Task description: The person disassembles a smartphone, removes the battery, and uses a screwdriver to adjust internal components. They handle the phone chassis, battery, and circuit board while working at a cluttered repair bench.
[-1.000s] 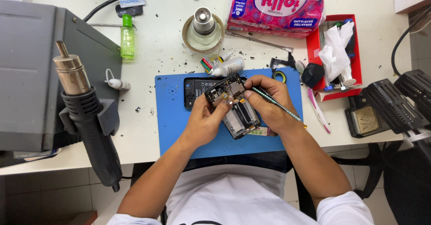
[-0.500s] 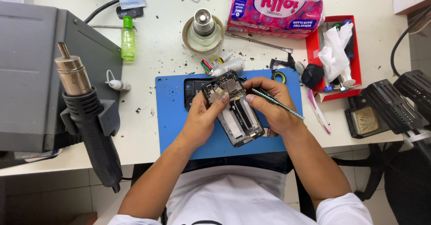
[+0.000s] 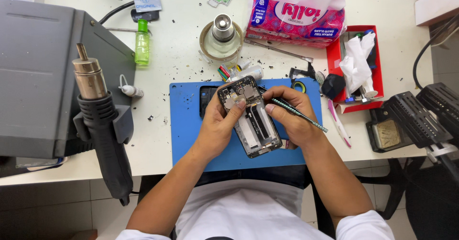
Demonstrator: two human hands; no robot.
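Since a second ago the opened phone [image 3: 251,118] has tilted up off the blue mat [image 3: 186,125]. Left hand [image 3: 217,125] fingers clasp it; right hand [image 3: 291,118] fingers pinch a thin tool [image 3: 299,115]. Back is off, innards bare; reassembly remains.

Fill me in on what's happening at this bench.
A person holds an opened smartphone, back cover off, above a blue work mat. The left hand cradles it, thumb on the upper circuit board. The right hand steadies its other edge and holds a thin teal-handled tool. A hot-air gun rests in its holder to the left.
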